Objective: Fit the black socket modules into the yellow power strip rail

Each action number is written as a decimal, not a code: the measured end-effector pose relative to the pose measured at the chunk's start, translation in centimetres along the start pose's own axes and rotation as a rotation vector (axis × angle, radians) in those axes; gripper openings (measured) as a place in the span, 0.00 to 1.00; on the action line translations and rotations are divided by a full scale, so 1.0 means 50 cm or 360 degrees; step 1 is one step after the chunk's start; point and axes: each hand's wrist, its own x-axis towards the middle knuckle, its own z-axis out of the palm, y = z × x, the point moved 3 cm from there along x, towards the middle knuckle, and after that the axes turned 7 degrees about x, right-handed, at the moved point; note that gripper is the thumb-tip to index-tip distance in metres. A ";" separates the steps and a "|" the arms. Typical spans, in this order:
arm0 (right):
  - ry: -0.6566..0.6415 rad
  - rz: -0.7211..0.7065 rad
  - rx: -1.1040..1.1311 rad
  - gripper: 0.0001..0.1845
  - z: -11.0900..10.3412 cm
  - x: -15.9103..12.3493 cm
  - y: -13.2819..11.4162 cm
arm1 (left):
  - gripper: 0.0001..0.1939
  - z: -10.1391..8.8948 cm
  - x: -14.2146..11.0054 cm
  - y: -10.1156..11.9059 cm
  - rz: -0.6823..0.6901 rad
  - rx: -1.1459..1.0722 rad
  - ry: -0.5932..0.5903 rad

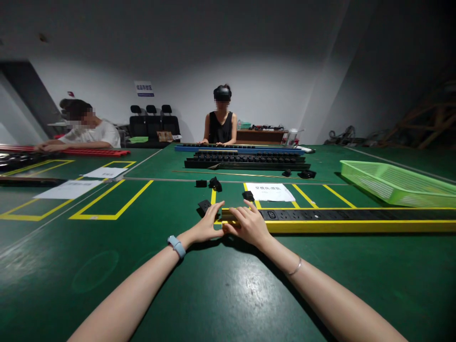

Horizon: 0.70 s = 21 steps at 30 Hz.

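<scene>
A long yellow rail (356, 226) with a black socket strip (338, 214) in it lies across the green table (213, 285), running off to the right. My left hand (206, 225) is at the rail's left end, fingers curled against it and index finger pointing up along it. My right hand (247, 223) lies on top of the same end, fingers spread and pressing down. Small black end caps (204, 205) (248, 195) (215, 184) lie just beyond the hands.
A green mesh basket (395, 183) stands at the right. White paper sheets (270, 192) (69, 189) lie within yellow floor-tape boxes. Across the table a person sits behind blue and black strips (245, 160); another person at far left leans over red strips (92, 152).
</scene>
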 end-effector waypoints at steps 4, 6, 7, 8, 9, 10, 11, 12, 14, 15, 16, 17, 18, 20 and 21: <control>0.0097 -0.0040 0.0044 0.15 -0.007 0.002 -0.009 | 0.32 -0.024 0.002 0.013 0.0055 0.0216 0.0271; 0.0121 -0.0108 0.0084 0.12 -0.009 0.002 -0.018 | 0.25 -0.041 0.001 0.019 -0.0023 0.0385 0.0581; 0.0115 -0.0161 0.0110 0.11 -0.008 0.001 -0.025 | 0.22 -0.049 0.000 0.019 -0.0104 0.0494 0.0739; 0.0094 -0.0222 0.0138 0.11 -0.006 -0.001 -0.032 | 0.20 -0.055 -0.002 0.016 -0.0212 0.0609 0.0876; 0.0059 -0.0286 0.0166 0.10 -0.004 -0.003 -0.041 | 0.19 -0.060 -0.004 0.009 -0.0342 0.0717 0.0976; 0.0014 -0.0341 0.0192 0.10 0.000 -0.005 -0.051 | 0.19 -0.063 -0.006 -0.001 -0.0485 0.0805 0.1032; -0.0037 -0.0383 0.0215 0.09 0.004 -0.007 -0.061 | 0.21 -0.063 -0.008 -0.014 -0.0631 0.0862 0.1038; -0.0089 -0.0403 0.0236 0.08 0.009 -0.009 -0.070 | 0.22 -0.063 -0.009 -0.029 -0.0773 0.0884 0.1013; -0.0175 -0.0396 0.0300 0.07 0.020 -0.013 -0.088 | 0.23 -0.059 -0.009 -0.058 -0.0972 0.0833 0.0892; -0.0220 -0.0371 0.0339 0.06 0.025 -0.015 -0.094 | 0.23 -0.057 -0.008 -0.068 -0.1009 0.0797 0.0847; -0.0278 -0.0346 0.0385 0.05 0.030 -0.017 -0.100 | 0.22 -0.056 -0.007 -0.076 -0.1014 0.0753 0.0822; -0.0353 -0.0324 0.0435 0.04 0.035 -0.019 -0.104 | 0.22 -0.056 -0.007 -0.081 -0.0994 0.0700 0.0818; -0.0437 -0.0306 0.0490 0.03 0.040 -0.021 -0.107 | 0.21 -0.057 -0.006 -0.084 -0.0955 0.0636 0.0833; -0.0586 -0.0260 0.0596 0.03 0.046 -0.024 -0.108 | 0.21 -0.059 -0.005 -0.086 -0.0861 0.0464 0.0892; -0.0634 -0.0226 0.0639 0.03 0.048 -0.024 -0.105 | 0.21 -0.061 -0.005 -0.086 -0.0814 0.0370 0.0921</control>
